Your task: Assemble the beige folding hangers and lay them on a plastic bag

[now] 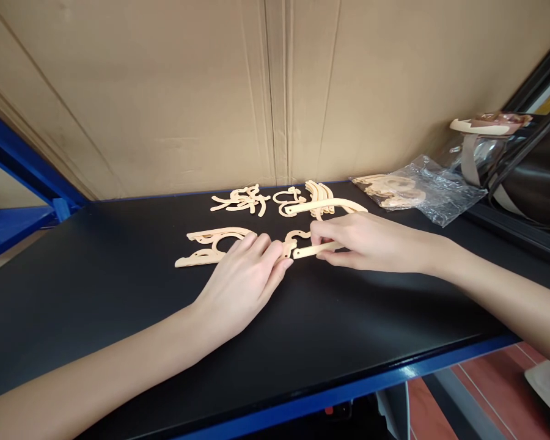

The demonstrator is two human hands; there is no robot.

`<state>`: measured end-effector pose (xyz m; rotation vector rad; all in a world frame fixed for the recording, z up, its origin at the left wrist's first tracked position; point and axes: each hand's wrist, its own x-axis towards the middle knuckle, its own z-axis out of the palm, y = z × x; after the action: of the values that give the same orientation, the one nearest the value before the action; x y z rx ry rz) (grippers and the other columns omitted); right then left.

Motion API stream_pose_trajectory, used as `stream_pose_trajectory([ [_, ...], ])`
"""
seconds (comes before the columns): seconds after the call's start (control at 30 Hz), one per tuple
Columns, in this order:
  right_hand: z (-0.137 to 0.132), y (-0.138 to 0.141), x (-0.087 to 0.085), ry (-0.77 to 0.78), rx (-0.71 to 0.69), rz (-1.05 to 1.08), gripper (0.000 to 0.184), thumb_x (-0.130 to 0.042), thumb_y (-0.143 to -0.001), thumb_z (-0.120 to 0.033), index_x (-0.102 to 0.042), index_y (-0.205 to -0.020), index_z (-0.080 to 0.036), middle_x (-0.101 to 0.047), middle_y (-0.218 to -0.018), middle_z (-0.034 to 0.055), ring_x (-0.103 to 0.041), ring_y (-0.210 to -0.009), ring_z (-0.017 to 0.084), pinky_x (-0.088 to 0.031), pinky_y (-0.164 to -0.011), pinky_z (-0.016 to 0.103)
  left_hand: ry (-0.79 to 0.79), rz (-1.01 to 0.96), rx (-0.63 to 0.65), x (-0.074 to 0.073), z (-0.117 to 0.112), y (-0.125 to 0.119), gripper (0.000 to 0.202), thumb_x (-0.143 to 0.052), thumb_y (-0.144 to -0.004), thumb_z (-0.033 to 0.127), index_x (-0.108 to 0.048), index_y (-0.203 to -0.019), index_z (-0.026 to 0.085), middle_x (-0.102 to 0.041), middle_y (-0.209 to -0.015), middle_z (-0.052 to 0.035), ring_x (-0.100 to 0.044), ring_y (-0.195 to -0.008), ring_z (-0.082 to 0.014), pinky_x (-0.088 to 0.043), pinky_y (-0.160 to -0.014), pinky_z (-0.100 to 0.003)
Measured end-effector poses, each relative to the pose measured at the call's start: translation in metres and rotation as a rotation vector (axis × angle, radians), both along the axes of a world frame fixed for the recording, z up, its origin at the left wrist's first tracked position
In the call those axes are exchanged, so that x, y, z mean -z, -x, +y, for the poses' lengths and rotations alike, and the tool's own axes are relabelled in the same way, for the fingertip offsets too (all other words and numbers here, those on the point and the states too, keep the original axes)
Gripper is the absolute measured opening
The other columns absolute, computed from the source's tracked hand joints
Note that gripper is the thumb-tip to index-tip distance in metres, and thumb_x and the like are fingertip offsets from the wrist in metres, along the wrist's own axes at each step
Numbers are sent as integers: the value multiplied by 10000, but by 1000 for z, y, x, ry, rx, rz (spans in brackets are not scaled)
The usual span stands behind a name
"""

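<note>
Over the middle of the table, my left hand (250, 269) is closed, its thumb and fingers pinching a small beige plastic hanger hook piece (289, 246); part of it is hidden by the fingers. My right hand (348, 240) grips a beige hanger arm (305, 250), whose holed end points left, next to the hook piece. Whether the two touch I cannot tell. A curved hook (297, 234) shows between the hands. Left of my left hand lies a folded beige hanger (197, 259), partly covered by that hand. Another long hanger arm (325, 205) lies just behind my right hand.
At the back of the black table (119, 281) lie a pile of beige hooks (242, 200) and stacked curved arms (318, 190). A clear plastic bag (433, 189) with more pieces sits at the back right, near a black bag (531, 159). Cardboard (165, 91) stands behind.
</note>
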<state>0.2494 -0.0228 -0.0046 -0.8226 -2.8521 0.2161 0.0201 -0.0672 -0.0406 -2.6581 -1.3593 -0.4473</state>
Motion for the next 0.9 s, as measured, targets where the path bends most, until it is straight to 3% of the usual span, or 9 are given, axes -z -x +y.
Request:
stream_pose_trajectory([
  [0.17,3,-2,1,9,12,43,44,-472,-936,-231,-495,-917,-199,-584,-800,9,-498,-677,137,-346,-598,255,206,-215,-65,-1,-1,-1,252,-332,-997,308,-462,-807,206,-552,-747,16,-534,-618,-150,-358,-548,-268],
  [0.27,3,-2,1,26,19,36,73,-465,-947,-246,-516,-925,-198,-603,-838,22,-510,-707,145,-358,-619,266,233,-258,-76,-2,-1,-1,217,-329,-998,336,-500,-950,210,-582,-756,23,-572,-641,-157,-372,-557,-265],
  [0.37,3,-1,0,43,32,38,101,-462,-953,-258,-530,-913,-195,-610,-837,22,-513,-705,143,-357,-620,268,238,-268,-28,-1,0,1,197,-333,-993,333,-493,-1007,220,-576,-731,35,-574,-641,-157,-379,-564,-261],
  [0.57,3,-1,1,78,17,74,120,-475,-956,-281,-536,-898,-196,-588,-800,0,-498,-686,127,-350,-614,253,309,-255,97,-2,4,6,184,-293,-991,310,-407,-869,230,-526,-665,54,-507,-579,-149,-359,-565,-264],
  [0.7,5,-1,4,146,-15,132,151,-483,-958,-338,-525,-908,-202,-570,-801,-9,-478,-677,119,-353,-611,247,274,-192,146,-3,4,6,209,-237,-984,295,-299,-791,242,-459,-609,60,-436,-494,-147,-318,-526,-268],
  [0.9,7,0,7,306,-27,206,219,-492,-947,-402,-518,-870,-199,-539,-802,-11,-467,-667,107,-361,-588,236,146,-16,109,-2,3,5,136,-223,-946,253,-270,-818,243,-428,-581,62,-389,-411,-151,-242,-448,-259],
])
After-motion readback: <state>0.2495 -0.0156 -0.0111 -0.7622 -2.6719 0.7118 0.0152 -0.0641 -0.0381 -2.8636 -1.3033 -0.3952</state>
